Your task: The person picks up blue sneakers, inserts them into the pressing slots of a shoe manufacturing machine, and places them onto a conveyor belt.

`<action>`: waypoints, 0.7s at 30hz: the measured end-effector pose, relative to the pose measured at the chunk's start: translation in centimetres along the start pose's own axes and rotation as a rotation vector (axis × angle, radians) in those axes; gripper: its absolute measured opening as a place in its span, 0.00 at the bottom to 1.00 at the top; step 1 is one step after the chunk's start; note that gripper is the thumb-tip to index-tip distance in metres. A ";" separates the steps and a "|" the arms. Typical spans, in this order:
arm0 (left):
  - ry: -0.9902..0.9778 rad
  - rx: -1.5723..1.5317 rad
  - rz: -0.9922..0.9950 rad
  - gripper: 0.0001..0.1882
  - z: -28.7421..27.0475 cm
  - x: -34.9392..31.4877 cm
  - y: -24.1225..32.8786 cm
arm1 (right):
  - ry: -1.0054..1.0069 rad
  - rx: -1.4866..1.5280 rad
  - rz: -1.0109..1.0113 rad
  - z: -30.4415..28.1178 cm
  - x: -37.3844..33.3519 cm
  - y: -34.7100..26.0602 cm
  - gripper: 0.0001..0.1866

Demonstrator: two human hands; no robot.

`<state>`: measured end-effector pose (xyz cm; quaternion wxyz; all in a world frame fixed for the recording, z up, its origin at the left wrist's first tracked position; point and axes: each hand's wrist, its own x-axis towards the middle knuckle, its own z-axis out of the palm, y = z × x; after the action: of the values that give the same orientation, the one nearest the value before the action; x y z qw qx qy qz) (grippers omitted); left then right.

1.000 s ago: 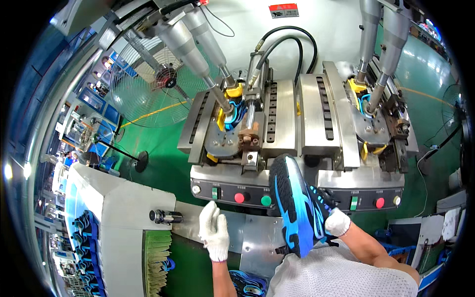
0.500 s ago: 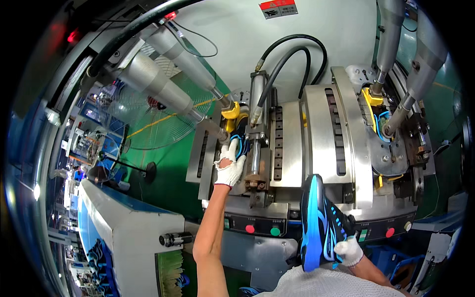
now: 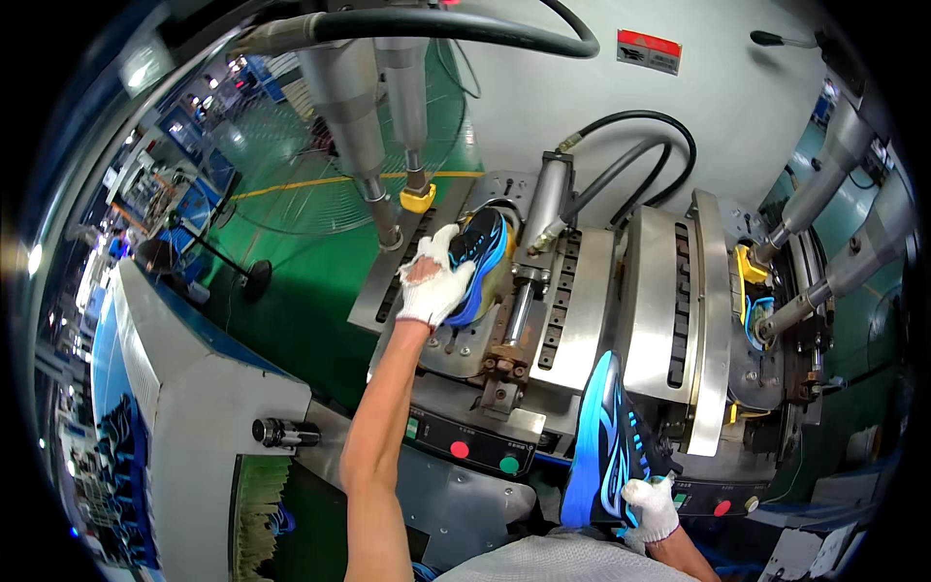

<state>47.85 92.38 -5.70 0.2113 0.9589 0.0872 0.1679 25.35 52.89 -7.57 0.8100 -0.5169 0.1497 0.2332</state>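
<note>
Far left, about 8 o'clock in the view: black cylinder (image 3: 276,433) on a grey housing (image 3: 194,407). Farther right, a yellow press pad (image 3: 417,201) hung at 12 o'clock from the gloved left hand (image 3: 436,276), apart from it.

Left hand: glove torn over its back, fingers bent, thumb separate, holding the black-and-blue sneaker (image 3: 488,250). The sneaker lay at 2 o'clock from the hand, its black upper against fingers and thumb, its blue sole edge facing away from the palm. It was tilted, over the left press station (image 3: 456,359); contact beneath could not be told.

A hydraulic cylinder (image 3: 550,199) stood at 3 o'clock, just beside it.

Next, the second sneaker (image 3: 593,446), toe toward 12 o'clock, at 11 o'clock from the gloved right hand (image 3: 652,509). Right fingers were curled on its upper near the heel end; fingertips partly hidden.

Rightmost, at 3 o'clock: another yellow pad (image 3: 750,267) on the right press station (image 3: 756,364).
</note>
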 end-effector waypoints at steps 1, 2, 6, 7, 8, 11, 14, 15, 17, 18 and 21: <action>0.055 -0.035 0.022 0.33 -2.1 -2.3 0.2 | 0.009 0.061 0.017 1.5 0.4 -0.4 0.23; 0.108 -0.068 0.046 0.33 -3.9 -5.1 0.1 | 0.018 0.121 0.032 2.9 0.8 -0.7 0.22; 0.273 -0.188 -0.064 0.33 -8.5 -18.0 -2.4 | -0.110 0.033 -0.008 11.4 7.4 -1.8 0.16; 0.306 -0.206 -0.081 0.32 -8.9 -21.6 -3.6 | -0.179 0.059 -0.042 15.1 9.7 -2.4 0.16; 0.342 -0.228 -0.095 0.32 -9.2 -25.1 -4.6 | -0.272 0.024 -0.017 17.8 12.1 -3.5 0.12; 0.230 -0.173 -0.438 0.32 -9.3 -35.8 -6.5 | -0.398 0.132 0.044 24.8 22.8 -2.4 0.06; 0.148 -0.109 -0.707 0.31 -6.2 -43.9 -6.6 | -0.082 -0.228 -0.076 26.5 34.6 -0.8 0.06; 0.114 -0.067 -0.841 0.31 -5.1 -46.6 -6.5 | 0.029 -0.416 -0.097 27.5 36.3 -0.7 0.05; -0.006 -0.044 -1.047 0.33 -4.1 -49.5 -4.8 | 0.146 -0.860 -0.271 24.9 42.4 -0.4 0.08; -0.095 -0.049 -1.127 0.36 -4.4 -50.6 -3.9 | 0.215 -1.116 -0.339 24.5 44.3 -0.5 0.11; 0.074 0.146 -1.348 0.29 1.0 -56.1 -1.8 | 0.390 -1.533 -0.321 22.6 48.1 2.5 0.16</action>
<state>-4.07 80.27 -23.34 0.2015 0.7004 0.6842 0.0260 64.79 85.05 -23.22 0.2131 -0.9753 0.0108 0.0574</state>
